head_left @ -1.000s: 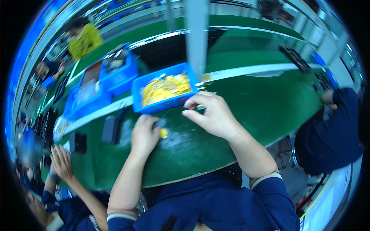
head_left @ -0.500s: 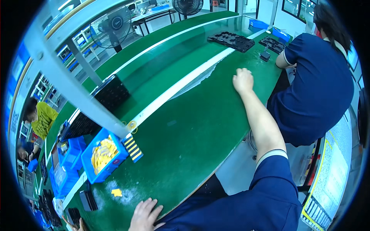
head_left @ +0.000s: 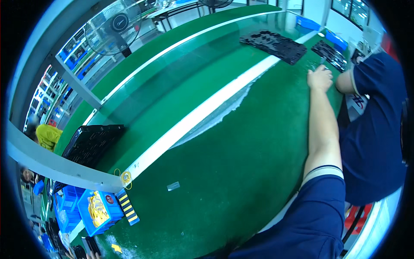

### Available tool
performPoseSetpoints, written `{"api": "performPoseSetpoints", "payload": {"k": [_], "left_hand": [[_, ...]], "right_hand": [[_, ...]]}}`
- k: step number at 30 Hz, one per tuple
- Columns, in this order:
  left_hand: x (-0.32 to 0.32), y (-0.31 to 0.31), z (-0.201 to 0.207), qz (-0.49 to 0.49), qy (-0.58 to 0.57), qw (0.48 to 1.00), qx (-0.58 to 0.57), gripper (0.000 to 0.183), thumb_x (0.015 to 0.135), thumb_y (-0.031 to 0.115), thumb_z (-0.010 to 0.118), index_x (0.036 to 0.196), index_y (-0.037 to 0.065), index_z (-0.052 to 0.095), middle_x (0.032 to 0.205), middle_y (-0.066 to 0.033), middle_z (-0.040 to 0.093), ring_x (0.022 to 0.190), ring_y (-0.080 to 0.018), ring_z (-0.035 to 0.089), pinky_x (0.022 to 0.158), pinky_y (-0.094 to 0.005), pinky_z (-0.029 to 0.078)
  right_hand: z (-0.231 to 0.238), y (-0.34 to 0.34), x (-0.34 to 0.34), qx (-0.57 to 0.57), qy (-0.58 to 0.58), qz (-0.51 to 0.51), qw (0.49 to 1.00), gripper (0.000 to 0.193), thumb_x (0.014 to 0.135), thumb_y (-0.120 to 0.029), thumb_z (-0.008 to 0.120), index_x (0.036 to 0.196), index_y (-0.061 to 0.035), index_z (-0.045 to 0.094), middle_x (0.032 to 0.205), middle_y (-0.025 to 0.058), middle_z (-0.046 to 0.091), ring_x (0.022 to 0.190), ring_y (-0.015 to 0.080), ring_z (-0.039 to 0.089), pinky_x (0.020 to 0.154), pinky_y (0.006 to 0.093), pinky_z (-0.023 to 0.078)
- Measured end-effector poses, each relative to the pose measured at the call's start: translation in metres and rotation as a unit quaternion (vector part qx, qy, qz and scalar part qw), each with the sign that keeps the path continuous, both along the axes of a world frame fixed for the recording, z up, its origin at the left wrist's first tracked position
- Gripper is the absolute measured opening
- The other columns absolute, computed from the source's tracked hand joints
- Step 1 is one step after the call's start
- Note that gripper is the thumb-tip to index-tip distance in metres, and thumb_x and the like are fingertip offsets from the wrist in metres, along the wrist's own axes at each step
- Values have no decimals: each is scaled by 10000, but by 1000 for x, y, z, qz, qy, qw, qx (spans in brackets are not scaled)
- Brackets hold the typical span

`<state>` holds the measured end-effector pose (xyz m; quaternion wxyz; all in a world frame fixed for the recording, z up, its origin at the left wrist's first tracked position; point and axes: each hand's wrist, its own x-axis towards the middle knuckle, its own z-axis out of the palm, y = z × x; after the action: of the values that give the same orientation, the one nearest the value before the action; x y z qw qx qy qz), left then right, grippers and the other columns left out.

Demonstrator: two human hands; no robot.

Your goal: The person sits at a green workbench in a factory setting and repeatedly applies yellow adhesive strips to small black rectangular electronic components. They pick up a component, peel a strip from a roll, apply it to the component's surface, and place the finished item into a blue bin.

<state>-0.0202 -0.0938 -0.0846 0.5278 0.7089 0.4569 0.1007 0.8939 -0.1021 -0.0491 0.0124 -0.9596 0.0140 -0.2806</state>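
Observation:
My right arm stretches to the far right of the green table. My right hand (head_left: 320, 79) is there with its fingers curled closed, beside a black slotted tray (head_left: 330, 55). A thin bit of something shows past the fingertips; what the fingers hold is hidden. A larger black tray (head_left: 276, 45) lies to the left of the hand, across the white strip. My left hand is out of view. At the lower left edge, fingertips (head_left: 92, 256) of another person show beside a black block (head_left: 90, 245).
A co-worker in a dark blue shirt (head_left: 375, 129) sits close on the right. A blue bin (head_left: 113, 209) of yellow pieces stands lower left, beside a grey post (head_left: 64, 166) and a striped strip (head_left: 128, 207). A yellow piece (head_left: 116, 248) lies on white powder.
My right hand has reached farther right, to where the small black stack stood; that stack no longer shows. My left hand has left the view. The whole view has shifted.

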Motion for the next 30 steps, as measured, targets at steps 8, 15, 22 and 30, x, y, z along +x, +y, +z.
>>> {"api": "performPoseSetpoints", "payload": {"k": [8, 15, 22, 30], "left_hand": [[70, 40, 70, -330, 227, 880, 253, 487, 824, 186, 526, 1307, 130, 508, 1370, -161, 435, 1297, -347, 383, 1070, -529, 294], [83, 37, 79, -387, 215, 829, 342, 455, 856, 182, 493, 1303, 100, 505, 1392, -186, 408, 1318, -368, 352, 1078, -535, 267], [67, 33, 39, -375, 163, 770, 489, 419, 765, 188, 649, 1181, 151, 606, 1303, -120, 495, 1241, -323, 440, 1037, -517, 341], [97, 49, 71, -156, -170, 959, 163, 444, 863, 197, 660, 1248, 21, 525, 1244, -163, 561, 1170, -305, 539, 982, -401, 434]], "right_hand": [[-15, -37, 86, 60, 68, -16, 996, 535, 942, -421, 377, 1214, 2, 558, 1154, 231, 619, 1116, 386, 561, 917, 479, 452], [-25, -19, 11, 6, -25, 62, 998, 326, 938, -288, 400, 1120, -75, 567, 992, 231, 636, 963, 380, 607, 810, 473, 497], [-22, -20, -150, 75, -84, 354, 929, 480, 852, -288, 595, 1296, -123, 516, 879, 242, 594, 852, 408, 572, 779, 495, 469], [13, -19, -526, 497, 497, 596, 389, 554, 918, -184, 558, 1398, 25, 376, 1235, 153, 554, 993, 198, 590, 796, 304, 501]]}}
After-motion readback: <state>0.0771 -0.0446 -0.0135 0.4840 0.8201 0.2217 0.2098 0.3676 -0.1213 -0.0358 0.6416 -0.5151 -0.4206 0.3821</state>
